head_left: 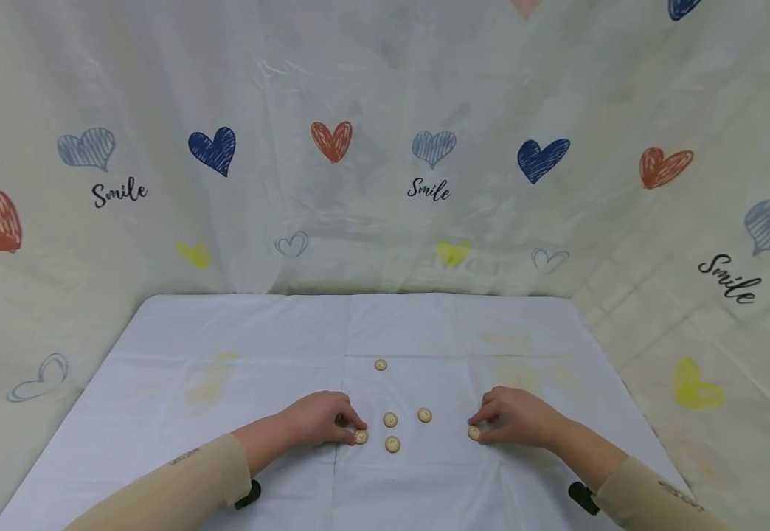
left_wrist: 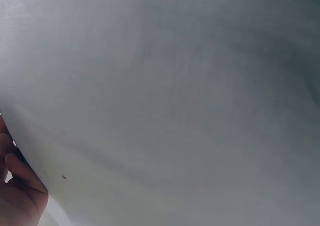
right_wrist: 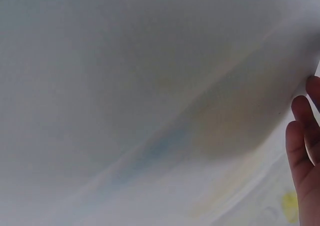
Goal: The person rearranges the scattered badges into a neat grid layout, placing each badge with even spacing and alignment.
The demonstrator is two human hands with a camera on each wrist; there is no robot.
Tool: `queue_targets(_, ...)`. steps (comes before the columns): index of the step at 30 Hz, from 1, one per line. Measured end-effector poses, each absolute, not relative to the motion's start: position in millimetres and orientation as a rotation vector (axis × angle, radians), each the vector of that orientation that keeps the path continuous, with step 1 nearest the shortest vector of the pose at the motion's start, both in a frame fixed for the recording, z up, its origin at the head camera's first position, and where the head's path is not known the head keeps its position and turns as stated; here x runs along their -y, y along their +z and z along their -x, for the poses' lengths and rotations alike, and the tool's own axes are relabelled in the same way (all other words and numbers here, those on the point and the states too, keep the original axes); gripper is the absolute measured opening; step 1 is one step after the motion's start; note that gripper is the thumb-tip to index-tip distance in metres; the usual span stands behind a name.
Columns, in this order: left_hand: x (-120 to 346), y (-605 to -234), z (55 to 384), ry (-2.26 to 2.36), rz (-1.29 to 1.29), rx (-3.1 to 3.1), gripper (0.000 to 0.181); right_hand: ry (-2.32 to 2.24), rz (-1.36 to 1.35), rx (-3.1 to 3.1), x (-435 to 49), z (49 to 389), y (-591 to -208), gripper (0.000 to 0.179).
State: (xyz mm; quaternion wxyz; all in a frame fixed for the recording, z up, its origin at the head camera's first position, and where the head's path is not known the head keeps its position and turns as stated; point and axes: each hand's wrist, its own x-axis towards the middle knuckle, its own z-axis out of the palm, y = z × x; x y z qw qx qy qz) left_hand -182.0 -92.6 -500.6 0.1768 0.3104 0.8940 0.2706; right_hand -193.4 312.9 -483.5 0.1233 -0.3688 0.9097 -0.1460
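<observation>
Head view: left hand and right hand each pinch a button

Nearest are two tan sleeves, the left sleeve and the right sleeve, each with small dark lettering. A black piece shows at the left cuff, and another black piece at the right cuff.

Beyond the cuffs, the left hand's thumb and fingers grasp the left button; the right hand's grasp the right button. Whether either button touches the tabletop cannot be told.

Between the hands, four buttons lie apart on the white tabletop: a near button, a second button just beyond it, a third button to the right, and a far button. All are round and pale wood-coloured.

Yellowish stains mark the white cover left of the buttons, with more to the right.

Past the tabletop's far edge hangs a pale backdrop, printed with red, blue and yellow hearts and the word "Smile".
</observation>
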Motion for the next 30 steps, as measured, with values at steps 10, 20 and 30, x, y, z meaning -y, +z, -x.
queue_targets(10, 93.6, -500.2, 182.1, 0.781, -0.878, -2.525, 0.022, -0.182, 1.406, -2.708, -306.0, 191.0, -474.9, 0.018)
queue_targets(20, 93.0, -499.0, 182.5, 0.788, -0.882, -2.516, 0.023, -0.157, 1.400, -2.761, -306.1, 192.6, -476.7, 0.015)
queue_targets(30, 92.6, -500.3, 182.6, 0.785, -0.871, -2.515, 0.023, -0.238, 1.352, -2.788, -300.2, 196.7, -473.1, 0.016)
